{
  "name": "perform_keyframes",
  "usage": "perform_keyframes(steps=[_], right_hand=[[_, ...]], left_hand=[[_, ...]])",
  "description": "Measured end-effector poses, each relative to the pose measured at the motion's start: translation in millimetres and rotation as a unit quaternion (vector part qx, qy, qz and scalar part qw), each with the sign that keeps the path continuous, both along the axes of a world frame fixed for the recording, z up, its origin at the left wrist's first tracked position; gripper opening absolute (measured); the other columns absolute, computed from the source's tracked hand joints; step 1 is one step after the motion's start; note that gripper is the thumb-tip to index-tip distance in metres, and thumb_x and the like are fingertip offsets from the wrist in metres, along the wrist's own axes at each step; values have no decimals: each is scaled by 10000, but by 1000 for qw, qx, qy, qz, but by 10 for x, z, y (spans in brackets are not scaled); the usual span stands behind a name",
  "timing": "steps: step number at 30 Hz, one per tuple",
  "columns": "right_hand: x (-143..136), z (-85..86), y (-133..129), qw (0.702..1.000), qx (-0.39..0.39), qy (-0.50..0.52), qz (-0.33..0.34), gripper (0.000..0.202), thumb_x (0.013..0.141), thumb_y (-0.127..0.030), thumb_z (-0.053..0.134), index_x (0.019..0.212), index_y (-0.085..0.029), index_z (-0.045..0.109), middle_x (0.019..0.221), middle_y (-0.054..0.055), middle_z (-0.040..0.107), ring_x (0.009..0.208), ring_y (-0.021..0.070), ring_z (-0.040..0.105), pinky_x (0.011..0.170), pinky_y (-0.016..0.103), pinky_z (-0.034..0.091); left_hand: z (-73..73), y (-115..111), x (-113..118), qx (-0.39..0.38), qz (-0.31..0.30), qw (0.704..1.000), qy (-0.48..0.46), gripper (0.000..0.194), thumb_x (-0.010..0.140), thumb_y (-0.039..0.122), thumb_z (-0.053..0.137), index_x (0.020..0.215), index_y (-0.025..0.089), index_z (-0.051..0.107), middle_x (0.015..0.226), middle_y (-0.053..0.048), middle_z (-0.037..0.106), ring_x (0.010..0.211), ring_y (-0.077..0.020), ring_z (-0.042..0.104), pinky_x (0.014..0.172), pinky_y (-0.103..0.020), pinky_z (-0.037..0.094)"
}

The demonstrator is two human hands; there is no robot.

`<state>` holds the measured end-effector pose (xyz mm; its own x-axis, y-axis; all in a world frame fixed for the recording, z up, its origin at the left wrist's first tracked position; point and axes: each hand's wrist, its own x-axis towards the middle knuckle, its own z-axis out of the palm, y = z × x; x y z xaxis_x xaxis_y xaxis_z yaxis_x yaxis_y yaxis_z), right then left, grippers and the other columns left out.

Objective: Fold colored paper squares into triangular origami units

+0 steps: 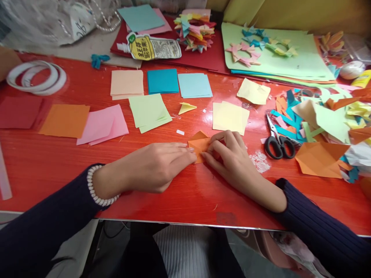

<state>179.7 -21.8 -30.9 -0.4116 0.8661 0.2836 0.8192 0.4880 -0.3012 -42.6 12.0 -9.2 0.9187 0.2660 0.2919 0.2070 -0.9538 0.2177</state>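
Observation:
A small orange paper (pixel 199 145) with a pointed top edge lies on the red table between my hands. My left hand (pixel 156 164) comes in from the left, its fingers stretched out together and the tips on the paper's left side. On the right edge, the bent thumb and fingers of my right hand (pixel 228 152) close on the same paper. Just behind lie a small folded yellow paper piece (pixel 187 108) and a stack of pale yellow squares (pixel 230 117). Green paper squares (pixel 150 112) sit farther left.
Black-handled scissors (pixel 278 143) rest right of my right hand, beside a heap of paper scraps (pixel 324 116). Tape rolls (pixel 36 77) stand at left. Behind are a yellow-labelled pouch (pixel 155 47) and folded paper rings (pixel 243 53). Pink (pixel 102 124) and orange squares (pixel 65 120) lie left.

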Motion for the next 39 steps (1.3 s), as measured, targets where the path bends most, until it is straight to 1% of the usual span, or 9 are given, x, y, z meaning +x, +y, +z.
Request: perform_keyframes(steps=[5, 12, 17, 20, 22, 25, 28, 34, 39], right_hand=[[-8, -5, -4, 1000, 7, -4, -4, 137, 866, -255, 507, 746, -192, 489, 935, 111, 537, 873, 241, 442, 745, 404, 430], [-1, 2, -10, 1000, 3, -8, -25, 162, 863, -288, 513, 742, -202, 450, 945, 116, 521, 892, 255, 443, 776, 437, 425], [-16, -24, -28, 999, 7, -13, -36, 121, 876, -289, 491, 852, -181, 443, 987, 150, 479, 933, 277, 423, 824, 459, 416], [32, 9, 2, 999, 19, 19, -43, 83, 881, -268, 483, 890, -191, 452, 996, 143, 471, 942, 276, 441, 820, 467, 422], [122, 73, 39, 998, 31, 51, -11, 31, 886, -230, 478, 904, -204, 480, 947, 109, 495, 912, 248, 472, 788, 425, 437], [293, 187, 80, 985, 42, 1, 168, 105, 885, -206, 495, 972, -208, 554, 781, 45, 548, 728, 181, 487, 662, 342, 416], [405, 231, 79, 964, 52, -50, 255, 205, 884, -229, 511, 1072, -186, 580, 640, 2, 542, 616, 151, 452, 596, 316, 370], [427, 167, 82, 964, 4, -57, 258, 229, 903, -193, 470, 1081, -150, 607, 650, 7, 606, 618, 131, 493, 606, 300, 343], [455, 210, 99, 963, -32, -48, 262, 222, 906, -189, 460, 1048, -143, 625, 614, 1, 589, 593, 126, 491, 606, 301, 341]], left_hand=[[21, 14, 29, 37, -25, 999, 12, 393, 833, 3, 334, 1146, 74, 562, 1108, -129, 646, 1104, -202, 580, 1014, -373, 455], [7, 9, 43, 73, -17, 997, 7, 360, 865, 35, 328, 1084, 81, 610, 1077, -116, 662, 1076, -210, 594, 976, -368, 487], [-17, 11, 21, 51, -31, 998, 35, 424, 810, 8, 351, 1174, 61, 562, 1267, -115, 558, 1156, -234, 542, 1014, -401, 456], [-33, 15, 18, 51, -33, 997, 44, 423, 821, 24, 349, 1189, 68, 553, 1263, -98, 562, 1169, -219, 534, 1032, -395, 442], [-37, 14, 19, 54, -25, 997, 44, 414, 828, 33, 354, 1185, 78, 558, 1245, -85, 578, 1167, -213, 537, 1037, -382, 438], [-30, 9, 17, 52, -23, 997, 47, 416, 830, 44, 357, 1197, 83, 550, 1257, -77, 569, 1172, -207, 533, 1042, -370, 435], [-19, 3, 7, 53, -25, 997, 44, 416, 827, 45, 364, 1200, 77, 546, 1253, -90, 571, 1164, -210, 540, 1033, -377, 443], [-19, -6, 17, 62, -25, 997, 42, 388, 841, 41, 377, 1188, 48, 551, 1218, -121, 594, 1140, -228, 557, 1012, -393, 461], [-19, -16, 34, 68, -19, 997, 33, 356, 865, 50, 368, 1155, 58, 574, 1187, -114, 616, 1117, -226, 573, 998, -390, 475]])
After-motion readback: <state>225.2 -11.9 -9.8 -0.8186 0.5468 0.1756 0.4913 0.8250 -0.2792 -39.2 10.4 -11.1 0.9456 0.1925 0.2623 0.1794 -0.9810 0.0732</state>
